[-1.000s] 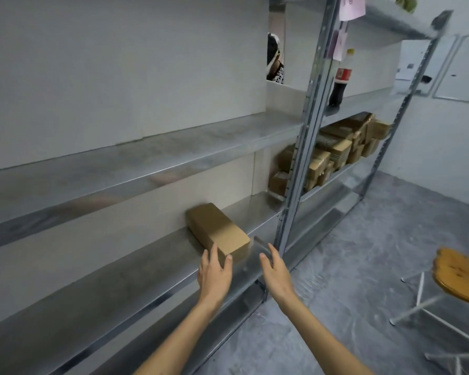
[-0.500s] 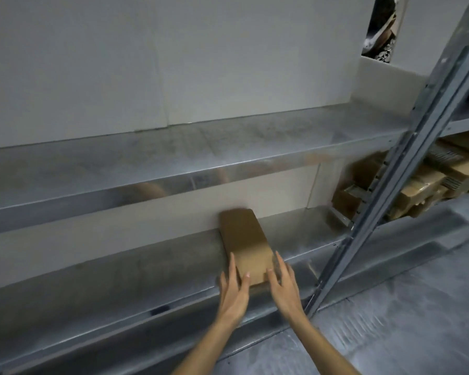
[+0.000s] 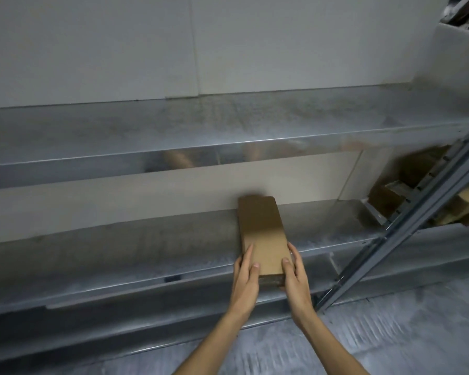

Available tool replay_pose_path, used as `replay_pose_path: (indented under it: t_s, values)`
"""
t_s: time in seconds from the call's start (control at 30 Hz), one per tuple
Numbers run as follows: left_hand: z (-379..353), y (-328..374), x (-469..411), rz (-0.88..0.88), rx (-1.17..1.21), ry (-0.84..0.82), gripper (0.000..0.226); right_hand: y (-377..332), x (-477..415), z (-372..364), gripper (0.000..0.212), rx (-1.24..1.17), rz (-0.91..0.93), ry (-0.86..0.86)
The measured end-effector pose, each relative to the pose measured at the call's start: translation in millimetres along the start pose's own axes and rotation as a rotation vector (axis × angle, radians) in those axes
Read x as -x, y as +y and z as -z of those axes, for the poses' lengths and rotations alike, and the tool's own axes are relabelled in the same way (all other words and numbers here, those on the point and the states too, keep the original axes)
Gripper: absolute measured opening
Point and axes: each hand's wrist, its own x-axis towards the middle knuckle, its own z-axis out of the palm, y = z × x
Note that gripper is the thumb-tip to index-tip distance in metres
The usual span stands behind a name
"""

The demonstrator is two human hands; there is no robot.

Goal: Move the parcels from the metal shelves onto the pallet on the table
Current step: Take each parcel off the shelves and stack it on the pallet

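Left hand (image 3: 245, 280) and right hand (image 3: 295, 277) in a grip round the brown parcel (image 3: 263, 234) on the lower metal shelf (image 3: 119, 247).

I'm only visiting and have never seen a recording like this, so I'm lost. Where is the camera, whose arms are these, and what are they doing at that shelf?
There is no machine here. The arms belong to a person, and the one camera sits on that person's head, looking forward and down, so you see roughly what they see. In front is a metal shelf with one brown parcel on it, its far end near the back panel. The left hand and the right hand grip the parcel's near end from either side, thumbs on top. As far as I can tell, it is not yet lifted. Past the grey upright on the right lie more cardboard boxes, which are blurred. The pallet is out of view.
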Motion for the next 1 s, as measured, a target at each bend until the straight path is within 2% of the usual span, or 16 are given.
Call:
replay_pose_path:
  t_s: [0.1,0.27,0.47,0.77,1.0]
  values:
    - [23,-1,15,-0.021,0.012,0.041,0.044,-4,18,-17,0.038,-0.021,0.004,-0.028]
    - [100,2,48,-0.053,0.0,0.125,0.044,-18,59,-68,0.037,-0.02,0.059,-0.172]
    - [226,-4,103,-0.08,0.022,0.385,0.041,-35,130,-158,0.033,0.029,0.096,-0.445]
    - [445,-47,270,-0.072,-0.028,0.782,0.044,-53,276,-309,0.026,0.23,0.216,-0.852]
    - [579,-91,432,-0.034,-0.008,1.1,0.044,-54,396,-427,0.023,0.298,0.296,-1.156]
